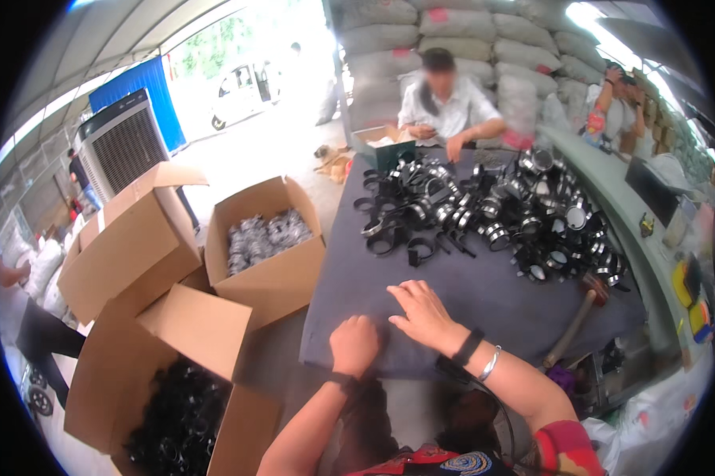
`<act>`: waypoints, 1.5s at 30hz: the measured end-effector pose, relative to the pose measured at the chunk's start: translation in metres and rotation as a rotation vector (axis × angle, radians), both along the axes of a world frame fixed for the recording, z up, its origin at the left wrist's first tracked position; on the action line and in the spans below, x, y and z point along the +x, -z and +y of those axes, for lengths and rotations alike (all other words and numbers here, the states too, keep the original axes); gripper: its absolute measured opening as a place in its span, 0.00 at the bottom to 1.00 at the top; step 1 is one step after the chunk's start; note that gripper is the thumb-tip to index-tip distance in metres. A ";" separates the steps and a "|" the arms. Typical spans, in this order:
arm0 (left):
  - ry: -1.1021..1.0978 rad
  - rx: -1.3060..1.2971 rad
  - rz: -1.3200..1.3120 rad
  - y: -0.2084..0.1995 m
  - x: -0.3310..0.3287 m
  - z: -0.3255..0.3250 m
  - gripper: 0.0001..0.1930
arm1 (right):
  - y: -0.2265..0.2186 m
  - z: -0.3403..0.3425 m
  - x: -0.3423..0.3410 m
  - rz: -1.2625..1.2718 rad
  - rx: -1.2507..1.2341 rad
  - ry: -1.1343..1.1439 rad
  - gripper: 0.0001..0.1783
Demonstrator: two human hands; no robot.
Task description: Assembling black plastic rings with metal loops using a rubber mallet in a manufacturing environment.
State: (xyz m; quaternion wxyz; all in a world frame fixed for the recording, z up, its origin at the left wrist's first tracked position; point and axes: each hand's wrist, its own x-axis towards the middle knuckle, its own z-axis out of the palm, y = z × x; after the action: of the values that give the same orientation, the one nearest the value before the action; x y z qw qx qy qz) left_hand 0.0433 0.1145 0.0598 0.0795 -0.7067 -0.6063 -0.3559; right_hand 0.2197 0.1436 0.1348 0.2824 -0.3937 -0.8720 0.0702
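Observation:
My left hand [355,345] is closed in a fist at the near left edge of the grey-covered table [453,293]. Its fingertips are turned under, so whatever it may hold is hidden. Just to its right, my right hand [423,311] hovers over or rests on the cover with fingers stretched out and nothing in them. Beyond both hands lies a heap of black and silver ring-shaped parts [492,210], apart from my fingers. A hammer with a wooden handle [572,327] lies to the right of my right hand, its head against the heap.
Left of the table stand an open carton [294,278] of silver parts and another carton [107,373] of black parts. Across the table sits a person [449,103] beside a small green box [393,152]. An air cooler [123,147] and stacked sacks [461,47] stand farther back.

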 end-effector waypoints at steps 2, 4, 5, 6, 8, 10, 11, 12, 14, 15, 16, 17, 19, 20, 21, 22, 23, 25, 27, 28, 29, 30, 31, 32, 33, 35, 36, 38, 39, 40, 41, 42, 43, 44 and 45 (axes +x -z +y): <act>-0.006 -0.030 0.018 -0.004 -0.001 0.001 0.07 | 0.003 0.015 0.010 0.050 0.037 0.176 0.35; -0.044 -0.078 0.015 -0.008 -0.014 -0.007 0.07 | 0.010 0.028 -0.001 0.075 0.041 0.196 0.37; -0.085 -0.124 0.009 -0.013 -0.025 -0.014 0.07 | 0.010 0.034 -0.009 0.099 0.046 0.212 0.39; -0.177 -0.345 0.023 -0.024 -0.029 -0.023 0.08 | 0.009 0.035 -0.017 0.077 0.094 0.167 0.42; -0.079 -0.195 0.052 -0.017 -0.021 -0.022 0.09 | 0.009 0.033 -0.005 0.104 0.105 0.256 0.44; 0.010 -0.119 -0.011 -0.010 0.006 -0.008 0.06 | 0.018 0.042 0.030 0.171 0.049 0.327 0.50; 0.118 0.002 -0.085 0.003 0.009 -0.003 0.05 | 0.036 0.048 0.040 0.198 -0.009 0.397 0.53; 0.091 0.025 -0.082 0.009 0.012 -0.006 0.05 | 0.045 0.049 0.037 0.205 -0.040 0.411 0.54; 0.041 0.017 -0.062 0.019 0.001 -0.018 0.05 | 0.053 0.050 0.022 0.206 -0.077 0.407 0.55; 0.033 0.015 -0.058 0.016 -0.005 -0.023 0.05 | 0.053 0.051 0.014 0.199 -0.099 0.391 0.56; 0.031 0.017 -0.055 0.014 -0.009 -0.026 0.05 | 0.053 0.051 0.010 0.192 -0.123 0.386 0.57; 0.026 -0.008 -0.055 0.013 -0.011 -0.030 0.05 | 0.054 0.050 0.009 0.196 -0.125 0.392 0.57; 0.033 -0.027 -0.054 0.009 -0.010 -0.027 0.04 | 0.053 0.054 0.013 0.219 -0.156 0.414 0.57; 0.031 -0.026 -0.058 0.008 -0.008 -0.026 0.04 | 0.056 0.055 0.018 0.222 -0.157 0.432 0.57; 0.038 -0.024 -0.065 0.008 -0.004 -0.021 0.04 | 0.058 0.060 0.026 0.233 -0.142 0.421 0.57; 0.057 -0.002 -0.075 0.008 0.000 -0.015 0.04 | 0.059 0.058 0.039 0.241 -0.129 0.428 0.57; 0.083 0.018 -0.087 0.009 0.000 -0.008 0.04 | 0.058 0.063 0.042 0.242 -0.079 0.380 0.56; -0.009 -0.195 0.020 -0.011 0.001 -0.005 0.05 | 0.058 0.072 0.047 0.210 0.092 0.298 0.50; -0.049 -0.084 -0.021 -0.012 -0.012 -0.005 0.07 | 0.044 0.069 0.027 0.157 0.022 0.340 0.47; -0.042 -0.027 -0.029 -0.004 -0.015 -0.010 0.07 | 0.052 0.066 0.027 0.161 -0.047 0.371 0.48; -0.036 -0.026 -0.037 -0.006 -0.021 -0.012 0.07 | 0.042 0.059 0.024 0.154 -0.139 0.398 0.49; -0.048 -0.003 -0.011 -0.002 -0.022 -0.010 0.07 | 0.041 0.059 0.026 0.159 -0.179 0.439 0.49; -0.027 0.003 -0.022 0.000 -0.018 -0.008 0.07 | 0.043 0.061 0.041 0.166 -0.184 0.481 0.49; -0.012 0.004 -0.014 0.001 -0.012 -0.005 0.07 | 0.044 0.063 0.052 0.146 -0.169 0.512 0.50; -0.013 0.006 -0.006 0.002 -0.008 -0.005 0.07 | 0.044 0.065 0.060 0.122 -0.155 0.527 0.50; -0.001 -0.005 -0.008 -0.001 -0.003 -0.005 0.07 | 0.039 0.070 0.072 0.111 -0.178 0.569 0.53; 0.000 -0.017 -0.018 -0.002 -0.002 -0.007 0.08 | 0.039 0.073 0.078 0.085 -0.172 0.600 0.54; -0.003 -0.054 -0.030 -0.004 -0.004 -0.008 0.07 | 0.036 0.082 0.086 0.049 -0.195 0.647 0.56; 0.001 -0.091 -0.046 -0.005 -0.004 -0.008 0.07 | 0.036 0.087 0.089 0.048 -0.197 0.643 0.56; -0.001 -0.091 -0.047 -0.009 -0.005 -0.006 0.07 | 0.036 0.092 0.092 0.036 -0.235 0.662 0.58; 0.001 -0.276 -0.094 -0.015 -0.008 -0.003 0.09 | 0.036 0.097 0.096 0.024 -0.272 0.682 0.59; -0.001 -0.456 -0.136 -0.023 -0.014 0.002 0.11 | 0.037 0.102 0.093 0.007 -0.280 0.678 0.62; -0.002 -0.450 -0.134 -0.027 -0.020 0.010 0.11 | 0.038 0.108 0.093 0.011 -0.276 0.677 0.62; 0.055 -0.512 -0.226 -0.028 -0.025 0.021 0.14 | 0.038 0.113 0.094 0.007 -0.310 0.661 0.62; 0.113 -0.575 -0.318 -0.035 -0.026 0.031 0.17 | 0.039 0.117 0.094 0.003 -0.345 0.644 0.63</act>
State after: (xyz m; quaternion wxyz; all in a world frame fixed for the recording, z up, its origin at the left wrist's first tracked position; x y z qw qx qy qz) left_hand 0.0174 0.1452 0.0949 -0.2387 -0.6683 -0.6465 -0.2801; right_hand 0.3137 0.2609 0.0961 0.2206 -0.6900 -0.6781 0.1245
